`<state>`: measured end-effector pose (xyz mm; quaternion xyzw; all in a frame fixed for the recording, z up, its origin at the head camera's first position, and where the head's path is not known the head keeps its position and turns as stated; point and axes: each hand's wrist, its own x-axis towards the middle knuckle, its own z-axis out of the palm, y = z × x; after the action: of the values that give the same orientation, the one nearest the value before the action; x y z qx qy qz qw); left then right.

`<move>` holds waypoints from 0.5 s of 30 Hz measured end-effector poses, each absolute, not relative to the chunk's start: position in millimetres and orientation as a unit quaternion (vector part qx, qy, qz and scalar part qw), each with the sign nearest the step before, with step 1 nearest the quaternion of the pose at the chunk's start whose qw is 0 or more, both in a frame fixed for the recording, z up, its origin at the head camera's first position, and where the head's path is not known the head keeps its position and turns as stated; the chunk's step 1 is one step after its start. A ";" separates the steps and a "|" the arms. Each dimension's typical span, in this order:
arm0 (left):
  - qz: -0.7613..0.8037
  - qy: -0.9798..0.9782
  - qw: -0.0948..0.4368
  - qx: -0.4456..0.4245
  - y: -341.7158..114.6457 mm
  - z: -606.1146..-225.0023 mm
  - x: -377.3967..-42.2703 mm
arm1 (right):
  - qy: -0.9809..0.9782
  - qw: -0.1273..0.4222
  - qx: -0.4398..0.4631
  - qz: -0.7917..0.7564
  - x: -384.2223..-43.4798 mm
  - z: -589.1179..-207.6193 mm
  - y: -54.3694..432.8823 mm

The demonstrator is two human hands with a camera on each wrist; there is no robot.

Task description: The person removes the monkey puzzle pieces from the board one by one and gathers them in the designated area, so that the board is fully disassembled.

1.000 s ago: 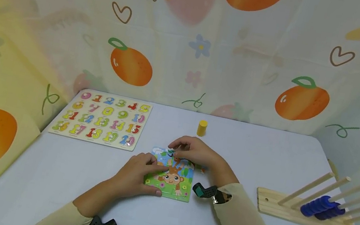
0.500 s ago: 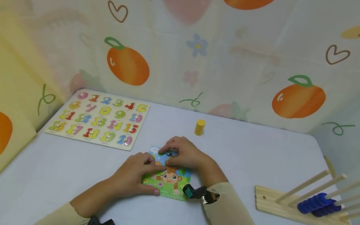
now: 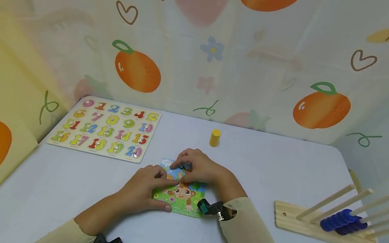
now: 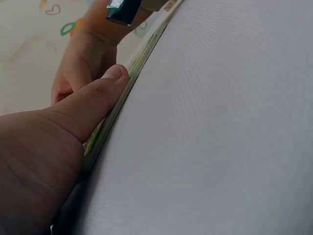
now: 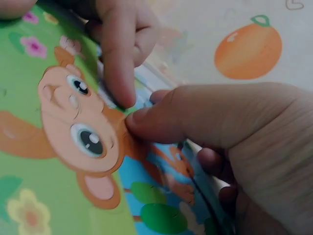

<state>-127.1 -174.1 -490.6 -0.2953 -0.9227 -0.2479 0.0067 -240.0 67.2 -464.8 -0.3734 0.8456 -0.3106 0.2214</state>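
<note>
In the head view, a small jigsaw puzzle (image 3: 179, 206) with a cartoon monkey lies flat in front of the person. The left hand (image 3: 142, 186) rests on its left side, index finger reaching across the picture and thumb along the near edge. Seen from the left wrist, the thumb (image 4: 95, 100) lies over the board's rim. The right hand (image 3: 203, 168) bends over the upper part, thumb and fingers pinching a puzzle piece (image 3: 187, 172) that they mostly hide. The right wrist view shows its thumb (image 5: 161, 117) beside the left index fingertip, just above the monkey's head (image 5: 83, 122).
A number board (image 3: 103, 127) lies at the back left. Behind the puzzle stands a yellow cylinder (image 3: 215, 137). To the right is a wooden peg stand (image 3: 323, 231) with upright pegs and blue rings (image 3: 339, 220). A patterned cloth (image 3: 250, 70) hangs behind the table.
The right hand has shifted slightly left over the puzzle's upper part, its fingers now closer to the left index finger. The left hand keeps its place; the head view has turned slightly.
</note>
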 end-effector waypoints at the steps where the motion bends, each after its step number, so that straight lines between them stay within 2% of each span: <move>1: -0.249 -0.922 0.007 -0.296 -174.2 -490.9 -127.1 | 0.847 0.225 -0.370 -0.309 -239.8 -464.1 67.1; 15: -0.247 -0.922 0.018 -0.298 -175.0 -492.1 -127.0 | 0.844 0.228 -0.372 -0.312 -237.2 -456.7 64.5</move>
<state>-127.0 -175.0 -492.1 -0.2976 -0.9219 -0.2475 0.0176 -237.2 64.5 -456.7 -0.3718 0.8441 -0.3119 0.2280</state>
